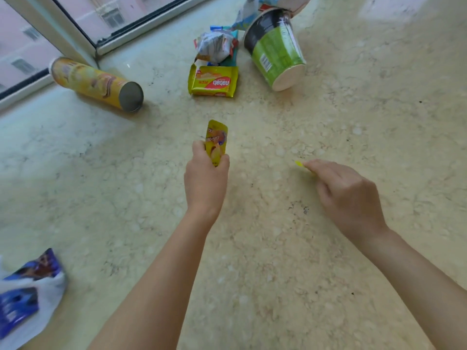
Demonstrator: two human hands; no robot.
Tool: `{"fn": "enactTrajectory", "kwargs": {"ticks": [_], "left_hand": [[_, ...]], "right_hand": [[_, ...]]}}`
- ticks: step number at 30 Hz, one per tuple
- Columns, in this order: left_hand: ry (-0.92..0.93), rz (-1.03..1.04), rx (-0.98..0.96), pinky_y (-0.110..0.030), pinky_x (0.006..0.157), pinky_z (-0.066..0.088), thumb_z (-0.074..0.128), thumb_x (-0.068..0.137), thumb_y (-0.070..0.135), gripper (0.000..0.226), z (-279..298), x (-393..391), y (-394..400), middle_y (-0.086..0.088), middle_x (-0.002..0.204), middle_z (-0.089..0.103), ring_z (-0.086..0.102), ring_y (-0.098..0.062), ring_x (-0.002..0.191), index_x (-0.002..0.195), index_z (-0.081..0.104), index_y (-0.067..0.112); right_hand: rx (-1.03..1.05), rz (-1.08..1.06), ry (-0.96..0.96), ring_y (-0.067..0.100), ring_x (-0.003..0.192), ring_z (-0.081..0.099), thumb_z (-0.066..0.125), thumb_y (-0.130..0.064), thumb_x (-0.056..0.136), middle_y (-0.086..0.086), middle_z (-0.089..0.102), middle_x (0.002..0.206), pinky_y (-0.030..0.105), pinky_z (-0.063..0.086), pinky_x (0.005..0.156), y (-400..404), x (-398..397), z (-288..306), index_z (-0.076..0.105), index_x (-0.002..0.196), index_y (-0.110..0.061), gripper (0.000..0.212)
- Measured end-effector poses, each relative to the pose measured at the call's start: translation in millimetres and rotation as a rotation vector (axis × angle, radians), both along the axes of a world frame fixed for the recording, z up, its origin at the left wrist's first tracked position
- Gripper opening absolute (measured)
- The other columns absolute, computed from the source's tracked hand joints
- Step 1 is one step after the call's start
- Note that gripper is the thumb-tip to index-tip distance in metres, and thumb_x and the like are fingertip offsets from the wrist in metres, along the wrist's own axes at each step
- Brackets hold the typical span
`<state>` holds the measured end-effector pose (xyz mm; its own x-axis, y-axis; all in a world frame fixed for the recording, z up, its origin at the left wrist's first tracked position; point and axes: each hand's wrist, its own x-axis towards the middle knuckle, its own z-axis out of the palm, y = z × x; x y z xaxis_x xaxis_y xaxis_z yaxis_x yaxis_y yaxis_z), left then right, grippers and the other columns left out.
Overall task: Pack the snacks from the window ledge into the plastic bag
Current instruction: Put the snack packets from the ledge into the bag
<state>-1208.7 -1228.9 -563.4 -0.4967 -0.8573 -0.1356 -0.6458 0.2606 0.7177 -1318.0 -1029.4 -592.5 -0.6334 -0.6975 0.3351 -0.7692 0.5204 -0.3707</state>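
Observation:
My left hand grips a small yellow snack packet upright above the middle of the marble ledge. My right hand pinches a tiny yellow scrap at its fingertips, to the right of the packet. Farther back lie a yellow wafer pack, a crumpled white wrapper pack, a tipped green and black noodle cup and a yellow chip can on its side. The white plastic bag sits at the lower left with blue packs in it.
The window frame and glass run along the back left, right behind the chip can. More packaging is cut off at the top edge behind the noodle cup. The bag lies partly out of view at the left edge.

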Motion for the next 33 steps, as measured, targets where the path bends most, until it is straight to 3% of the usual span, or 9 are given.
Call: {"fn": "enactTrajectory", "kwargs": {"ticks": [4, 8, 11, 16, 19, 23, 30, 33], "left_hand": [[0.153, 0.228, 0.330, -0.037, 0.066, 0.054, 0.051, 0.090, 0.013, 0.016, 10, 49, -17, 0.005, 0.083, 0.057, 0.058, -0.016, 0.071, 0.103, 0.044, 0.017], [0.266, 0.343, 0.529, -0.034, 0.063, 0.056, 0.057, 0.087, 0.006, 0.036, 26, 110, -33, 0.002, 0.099, 0.063, 0.064, -0.014, 0.081, 0.114, 0.046, 0.028], [0.313, 0.356, 0.524, -0.032, 0.061, 0.057, 0.064, 0.085, 0.004, 0.049, 42, 163, -38, 0.003, 0.099, 0.069, 0.069, -0.013, 0.080, 0.120, 0.046, 0.034], [0.401, 0.445, 0.496, -0.031, 0.061, 0.056, 0.065, 0.084, 0.002, 0.051, 65, 246, -45, 0.001, 0.097, 0.072, 0.070, -0.014, 0.080, 0.120, 0.051, 0.036], [0.435, 0.493, 0.439, -0.031, 0.060, 0.054, 0.067, 0.084, 0.003, 0.050, 76, 296, -50, 0.002, 0.094, 0.073, 0.069, -0.013, 0.079, 0.114, 0.053, 0.040], [0.439, 0.540, 0.344, -0.038, 0.066, 0.055, 0.067, 0.084, 0.002, 0.049, 94, 368, -57, 0.005, 0.091, 0.074, 0.068, -0.013, 0.077, 0.110, 0.054, 0.041], [0.442, 0.670, 0.237, -0.038, 0.073, 0.055, 0.066, 0.084, 0.002, 0.044, 124, 483, -68, 0.014, 0.089, 0.073, 0.070, -0.010, 0.080, 0.105, 0.056, 0.039], [0.431, 0.702, 0.173, -0.039, 0.076, 0.055, 0.069, 0.082, 0.002, 0.048, 133, 521, -74, 0.018, 0.094, 0.072, 0.070, -0.008, 0.087, 0.105, 0.056, 0.042]], "right_hand": [[-0.139, -0.052, -0.291, 0.018, 0.089, 0.070, 0.064, 0.006, 0.079, 0.001, 0.072, 0.106, 0.038, 0.058, 0.074, -31, 31, 20, 0.068, 0.114, -0.014, 0.040], [-0.262, -0.114, -0.727, -0.011, 0.075, 0.063, 0.067, 0.004, 0.080, -0.009, 0.067, 0.092, 0.014, 0.053, 0.072, -72, 79, 40, 0.066, 0.115, -0.022, 0.043], [-0.313, -0.069, -0.915, -0.006, 0.071, 0.065, 0.067, 0.007, 0.079, -0.010, 0.068, 0.090, 0.007, 0.049, 0.071, -98, 121, 57, 0.062, 0.111, -0.029, 0.049], [-0.311, 0.052, -1.120, 0.011, 0.073, 0.070, 0.067, 0.005, 0.080, -0.002, 0.073, 0.093, 0.022, 0.055, 0.071, -132, 194, 81, 0.061, 0.108, -0.036, 0.050], [-0.294, 0.114, -1.206, 0.013, 0.073, 0.071, 0.067, 0.006, 0.080, -0.002, 0.073, 0.092, 0.022, 0.055, 0.068, -153, 238, 93, 0.062, 0.108, -0.035, 0.049], [-0.233, 0.223, -1.280, 0.018, 0.074, 0.071, 0.067, 0.006, 0.080, -0.001, 0.074, 0.092, 0.023, 0.055, 0.066, -181, 302, 107, 0.063, 0.108, -0.033, 0.049], [-0.135, 0.420, -1.334, 0.022, 0.073, 0.071, 0.069, 0.006, 0.078, 0.002, 0.073, 0.092, 0.027, 0.056, 0.069, -225, 405, 134, 0.066, 0.109, -0.029, 0.047], [-0.120, 0.443, -1.388, 0.018, 0.069, 0.070, 0.069, 0.006, 0.078, 0.004, 0.073, 0.091, 0.023, 0.055, 0.062, -241, 441, 140, 0.067, 0.109, -0.026, 0.045]]}}
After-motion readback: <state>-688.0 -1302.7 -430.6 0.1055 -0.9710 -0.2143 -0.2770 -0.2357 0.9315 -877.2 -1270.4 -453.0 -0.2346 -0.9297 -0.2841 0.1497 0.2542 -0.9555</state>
